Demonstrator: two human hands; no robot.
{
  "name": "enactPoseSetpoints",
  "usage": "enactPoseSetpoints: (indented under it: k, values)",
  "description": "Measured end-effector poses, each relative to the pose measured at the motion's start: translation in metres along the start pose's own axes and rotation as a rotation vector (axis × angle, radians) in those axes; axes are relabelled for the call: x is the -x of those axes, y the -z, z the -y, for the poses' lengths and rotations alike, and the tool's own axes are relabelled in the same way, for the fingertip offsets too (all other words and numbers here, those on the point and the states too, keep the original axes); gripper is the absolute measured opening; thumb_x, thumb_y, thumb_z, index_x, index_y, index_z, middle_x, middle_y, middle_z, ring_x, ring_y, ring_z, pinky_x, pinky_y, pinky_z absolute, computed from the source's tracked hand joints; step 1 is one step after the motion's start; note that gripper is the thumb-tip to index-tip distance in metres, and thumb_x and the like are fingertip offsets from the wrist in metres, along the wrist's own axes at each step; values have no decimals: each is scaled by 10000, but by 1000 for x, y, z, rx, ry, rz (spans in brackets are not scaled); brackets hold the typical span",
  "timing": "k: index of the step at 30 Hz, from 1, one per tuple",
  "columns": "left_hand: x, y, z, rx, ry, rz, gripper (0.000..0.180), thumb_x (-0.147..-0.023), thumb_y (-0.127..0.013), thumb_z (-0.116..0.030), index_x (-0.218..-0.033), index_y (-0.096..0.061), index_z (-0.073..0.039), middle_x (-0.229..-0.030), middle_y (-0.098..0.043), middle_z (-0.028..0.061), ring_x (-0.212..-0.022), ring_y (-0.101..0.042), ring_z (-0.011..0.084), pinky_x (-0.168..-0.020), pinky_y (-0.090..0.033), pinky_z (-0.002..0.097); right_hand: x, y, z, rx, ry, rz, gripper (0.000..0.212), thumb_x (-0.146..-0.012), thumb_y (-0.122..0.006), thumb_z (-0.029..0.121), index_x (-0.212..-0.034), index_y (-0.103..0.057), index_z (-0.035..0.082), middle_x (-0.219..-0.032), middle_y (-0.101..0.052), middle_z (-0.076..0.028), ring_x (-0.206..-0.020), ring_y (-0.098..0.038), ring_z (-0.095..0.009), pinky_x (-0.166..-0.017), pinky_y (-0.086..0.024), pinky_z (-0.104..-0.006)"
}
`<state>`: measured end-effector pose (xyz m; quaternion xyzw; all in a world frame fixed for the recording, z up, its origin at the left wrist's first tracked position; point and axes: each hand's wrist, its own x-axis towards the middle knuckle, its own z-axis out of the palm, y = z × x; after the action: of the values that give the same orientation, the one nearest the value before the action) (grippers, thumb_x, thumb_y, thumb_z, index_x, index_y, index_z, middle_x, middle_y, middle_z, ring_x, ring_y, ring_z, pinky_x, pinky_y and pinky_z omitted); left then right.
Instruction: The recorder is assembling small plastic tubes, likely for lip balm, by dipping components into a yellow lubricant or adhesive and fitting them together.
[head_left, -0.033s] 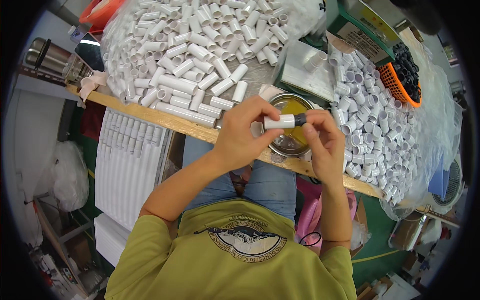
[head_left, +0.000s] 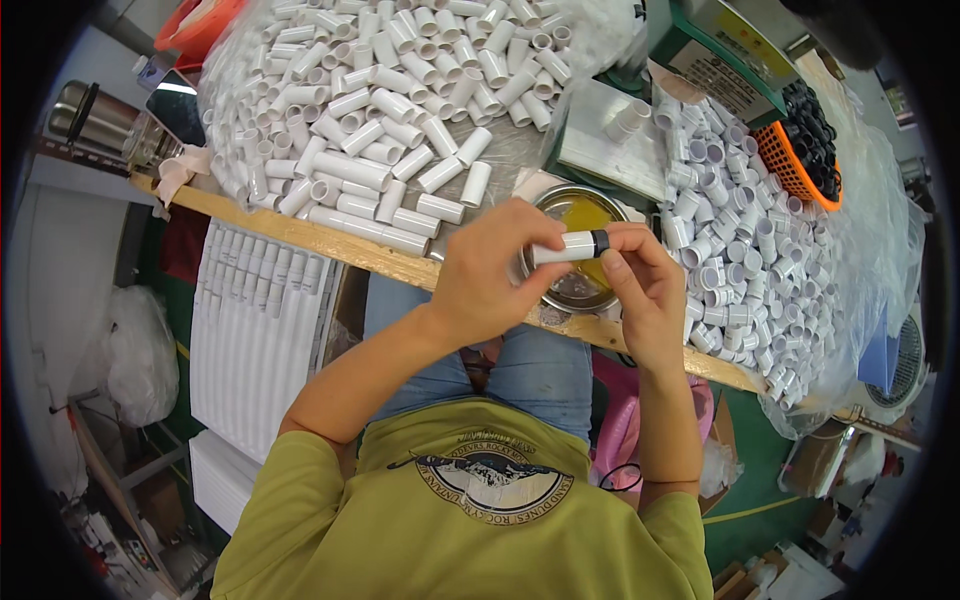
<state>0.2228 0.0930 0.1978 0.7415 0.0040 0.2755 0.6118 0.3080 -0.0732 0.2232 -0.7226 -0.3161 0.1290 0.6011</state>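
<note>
My left hand (head_left: 488,268) grips a short glossy white plastic tube (head_left: 566,247) between thumb and fingers, holding it almost level. At the tube's right end sits a black plastic fitting (head_left: 600,242), of which a ring shows against the white. The thumb and fingers of my right hand (head_left: 645,285) are closed on that fitting. Below the tube is a round metal bowl (head_left: 568,300) with yellow stuff in it, partly hidden by my hands. To the left of it lies a heap of similar white tubes (head_left: 400,95).
A pile of short white pieces (head_left: 735,260) covers the table's right side. Black fittings fill an orange basket (head_left: 785,165) behind it. A green box (head_left: 715,70) stands at the back. The wooden table edge (head_left: 300,235) runs before me; white tubes in rows (head_left: 255,340) lie lower left.
The black fitting has gone further into the tube's right end, so less of it sticks out. Both hands stay in nearly the same place, and the tube has tilted slightly.
</note>
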Motion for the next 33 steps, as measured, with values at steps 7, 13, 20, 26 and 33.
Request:
enactPoseSetpoints:
  k: [7,13,20,26,33]
  values:
    - [-5,-6,-9,-431,-422,10,222,-705,-737,-54,-890,-616,-50,-833,-634,85,-698,-616,215,-576,-491,286,-4,44,8,431,-113,-244,241,-822,-679,138,-1012,-570,39,-823,-608,-33,-714,-543,-120,-698,-431,-257]
    - [-6,-9,-4,61,209,76,275,-778,-726,-85,-1009,-600,-4,-859,-645,42,-751,-588,61,-630,-468,218,-31,100,-15,1248,-167,-523,386,-760,-729,287,-1023,-548,68,-774,-622,-51,-663,-583,-238,-650,-448,-358]
    - [-18,-16,-9,520,421,110,286,-824,-648,3,-1095,-560,24,-963,-630,62,-849,-589,71,-750,-487,200,-34,100,-21,1187,20,-478,369,-716,-714,187,-1050,-595,83,-836,-620,-60,-748,-585,-241,-725,-428,-351]
    - [-27,-18,-12,398,413,156,265,-817,-652,9,-1073,-584,29,-955,-636,72,-830,-598,80,-717,-493,205,-19,52,13,958,597,-81,417,-604,-688,11,-1012,-633,78,-909,-581,-53,-799,-539,-222,-701,-402,-339]
    - [-40,-15,-26,23,128,156,226,-777,-682,15,-999,-642,20,-896,-637,64,-746,-588,71,-636,-476,201,-25,44,11,906,589,27,428,-582,-696,-26,-997,-635,60,-913,-573,-77,-787,-544,-235,-692,-428,-335]
